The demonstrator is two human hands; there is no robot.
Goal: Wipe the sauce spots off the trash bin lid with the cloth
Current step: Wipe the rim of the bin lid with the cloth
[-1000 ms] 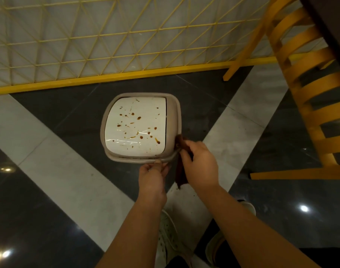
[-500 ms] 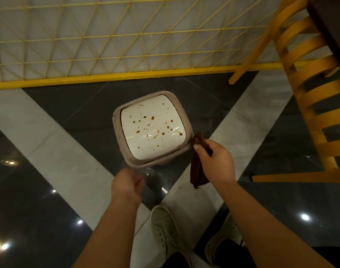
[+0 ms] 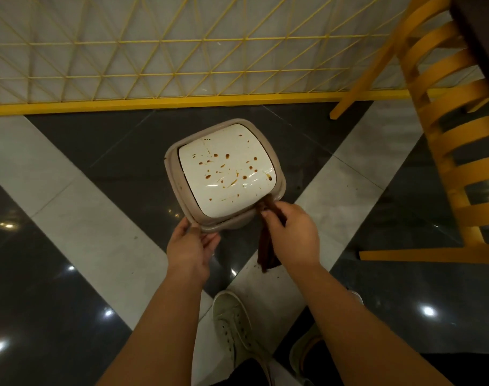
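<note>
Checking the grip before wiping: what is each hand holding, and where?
Right hand pinches the cloth near its top end; left hand grips the bin rim's near corner.

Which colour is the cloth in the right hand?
Dark brown cloth, best seen in the head view.

Trash bin (image 3: 182,188) on floor (image 3: 71,218), chair (image 3: 446,135) to its right.

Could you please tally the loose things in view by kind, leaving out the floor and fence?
Bins: 1
Lids: 1
Cloths: 1
Chairs: 1
Shoes: 2
Total: 6
</note>
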